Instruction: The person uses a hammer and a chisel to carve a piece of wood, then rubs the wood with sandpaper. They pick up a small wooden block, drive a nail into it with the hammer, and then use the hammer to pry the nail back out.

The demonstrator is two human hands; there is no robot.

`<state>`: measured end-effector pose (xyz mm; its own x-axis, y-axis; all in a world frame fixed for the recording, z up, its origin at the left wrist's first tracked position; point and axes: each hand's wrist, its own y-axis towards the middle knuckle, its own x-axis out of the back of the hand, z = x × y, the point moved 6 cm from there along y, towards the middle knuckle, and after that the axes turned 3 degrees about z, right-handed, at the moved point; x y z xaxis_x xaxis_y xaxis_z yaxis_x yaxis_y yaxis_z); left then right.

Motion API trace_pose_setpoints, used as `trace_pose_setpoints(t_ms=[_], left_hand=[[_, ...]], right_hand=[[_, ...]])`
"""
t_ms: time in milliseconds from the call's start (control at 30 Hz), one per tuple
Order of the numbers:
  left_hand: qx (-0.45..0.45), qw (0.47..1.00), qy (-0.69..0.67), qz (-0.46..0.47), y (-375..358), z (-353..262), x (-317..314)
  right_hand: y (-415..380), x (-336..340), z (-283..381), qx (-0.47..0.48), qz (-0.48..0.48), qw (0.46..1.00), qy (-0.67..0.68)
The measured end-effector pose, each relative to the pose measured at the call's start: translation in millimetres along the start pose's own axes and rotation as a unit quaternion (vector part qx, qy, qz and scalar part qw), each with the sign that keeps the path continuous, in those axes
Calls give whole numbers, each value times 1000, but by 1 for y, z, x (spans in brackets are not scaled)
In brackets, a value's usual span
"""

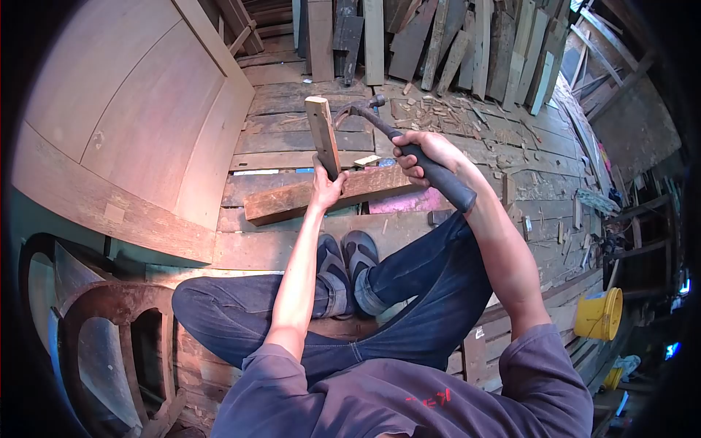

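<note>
My left hand [328, 188] is closed around the lower end of a short wooden board [321, 131], which stands tilted upright. In my right hand [425, 155] is a claw hammer [453, 186], gripped by its dark handle. The hammer's head [365, 104] points away from me, its claw right beside the board's edge. A thick wooden beam [285, 201] lies across the floor just beyond my shoes, under both hands.
Wood chips [438, 117] litter the plank floor ahead. Upright planks [372, 44] lean along the back. A large wooden panel [146, 109] stands at left, with a wooden chair [117, 306] below it. A yellow bucket [595, 315] is at right.
</note>
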<state>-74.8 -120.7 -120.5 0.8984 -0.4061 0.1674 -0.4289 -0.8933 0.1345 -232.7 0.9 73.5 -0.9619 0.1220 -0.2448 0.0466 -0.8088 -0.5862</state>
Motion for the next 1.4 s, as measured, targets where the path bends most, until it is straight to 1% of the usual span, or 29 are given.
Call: trace_pose_setpoints(t_ms=[100, 233, 300, 400, 467, 500, 567, 600, 700, 767, 800, 867, 967, 1033, 1133, 1233, 1267, 1367, 1400], left_hand=[[6, 1000, 17, -5, 1, 9, -4], [-37, 998, 47, -27, 4, 18, -6], [-55, 996, 60, -46, 6, 25, -5], [-65, 996, 36, -53, 9, 36, -4], [-4, 999, 43, -31, 1, 15, -2], [27, 998, 47, -20, -2, 10, -1], [-76, 992, 86, -59, 2, 19, 1], [-127, 983, 105, -77, 0, 7, 3], [-22, 998, 54, -30, -6, 0, 3], [-18, 995, -93, 18, 10, 46, -2], [-14, 985, -166, 42, 13, 54, -3], [-10, 966, -253, 60, 12, 70, -5], [-4, 922, -377, 86, 7, 74, -6], [0, 884, -456, 103, 5, 66, -6], [48, 929, -367, -21, 7, 63, -4], [-24, 981, -194, 15, 6, 37, 15], [-39, 976, -213, -9, 5, 29, 18], [-15, 945, -327, -12, 7, 42, 18], [-20, 948, -319, -2, 7, 39, 20]], right_hand=[[0, 2, -2, -7, 5, 1000, 23], [2, 3, -2, 16, 20, 1000, -11], [1, 2, -5, 0, 26, 999, -21], [-3, -3, -5, -1, 21, 998, -63], [-8, -6, -3, 17, 15, 993, -115], [-7, -6, -3, 17, 28, 992, -120], [-5, -4, -3, 19, 54, 990, -131], [-7, -6, -2, 16, 46, 990, -130], [-15, -11, 0, 9, 28, 991, -130], [-15, -8, -2, 8, 22, 991, -131], [-16, -10, -3, 5, 20, 990, -138], [-19, -13, -4, -2, 14, 988, -151], [-10, -9, -7, -5, 46, 990, -135], [-13, -10, -6, -11, 41, 990, -132], [-14, -9, -7, -13, 37, 990, -136], [-9, -3, -11, -16, 36, 991, -131], [-7, -1, -14, -18, 36, 991, -127], [-5, 0, -19, -17, 65, 991, -116], [-6, -1, -19, -17, 64, 989, -132]])
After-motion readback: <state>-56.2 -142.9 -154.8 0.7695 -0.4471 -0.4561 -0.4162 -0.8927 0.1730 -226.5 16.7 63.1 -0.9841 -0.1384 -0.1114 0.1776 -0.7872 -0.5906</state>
